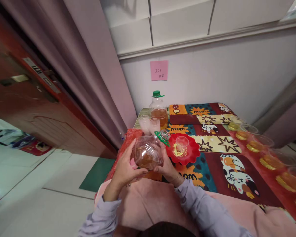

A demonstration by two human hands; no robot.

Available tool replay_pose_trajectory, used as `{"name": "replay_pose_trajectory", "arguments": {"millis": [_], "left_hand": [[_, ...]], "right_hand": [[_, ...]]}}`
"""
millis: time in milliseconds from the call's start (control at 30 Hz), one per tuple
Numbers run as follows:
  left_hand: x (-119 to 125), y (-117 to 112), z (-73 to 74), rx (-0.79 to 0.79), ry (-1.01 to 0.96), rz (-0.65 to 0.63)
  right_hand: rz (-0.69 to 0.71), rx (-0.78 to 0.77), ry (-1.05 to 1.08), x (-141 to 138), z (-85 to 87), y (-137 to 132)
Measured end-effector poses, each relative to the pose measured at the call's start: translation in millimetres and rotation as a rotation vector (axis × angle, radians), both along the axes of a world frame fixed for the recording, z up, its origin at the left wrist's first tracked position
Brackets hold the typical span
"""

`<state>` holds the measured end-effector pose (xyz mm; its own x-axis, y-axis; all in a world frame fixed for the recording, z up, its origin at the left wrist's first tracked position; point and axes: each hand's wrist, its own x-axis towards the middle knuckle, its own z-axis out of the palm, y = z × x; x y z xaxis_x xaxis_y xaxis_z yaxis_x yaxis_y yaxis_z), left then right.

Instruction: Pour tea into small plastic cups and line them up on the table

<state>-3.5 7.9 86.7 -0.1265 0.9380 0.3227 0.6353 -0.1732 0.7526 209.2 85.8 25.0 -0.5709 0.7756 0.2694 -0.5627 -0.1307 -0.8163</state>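
With left hand and right hand clamped around tilted clear plastic jug; likely slippery, thin-walled, easily squeezed; best cradled on both sides.

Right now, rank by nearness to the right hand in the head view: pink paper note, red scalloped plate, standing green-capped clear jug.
1. Red plate: right of the right hand.
2. Standing jug: farther back.
3. Pink note: above the jug.
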Motion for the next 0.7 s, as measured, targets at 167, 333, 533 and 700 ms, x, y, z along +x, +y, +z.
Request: {"name": "replay_pose_trajectory", "arguments": {"millis": [167, 333, 533, 700], "left_hand": [[2.9, 1.9, 3.2, -0.031, 0.063, -0.013], [1.3, 3.2, 8.3, -0.017, 0.048, -0.042], [-17.2, -3.2, 1.8, 0.107, -0.464, 0.308], [-25.2, -9.9, -38.0, 0.132, -0.885, 0.612]], "right_hand": [[-0.016, -0.023, 0.029, 4.8, -6.0, 1.5], [-0.037, -0.036, 0.041, 3.9, -12.0, 4.0], [-0.06, -0.09, 0.066, 2.3, -19.9, 8.6], [-0.054, -0.094, 0.093, 3.3, -21.3, 10.2]]}}
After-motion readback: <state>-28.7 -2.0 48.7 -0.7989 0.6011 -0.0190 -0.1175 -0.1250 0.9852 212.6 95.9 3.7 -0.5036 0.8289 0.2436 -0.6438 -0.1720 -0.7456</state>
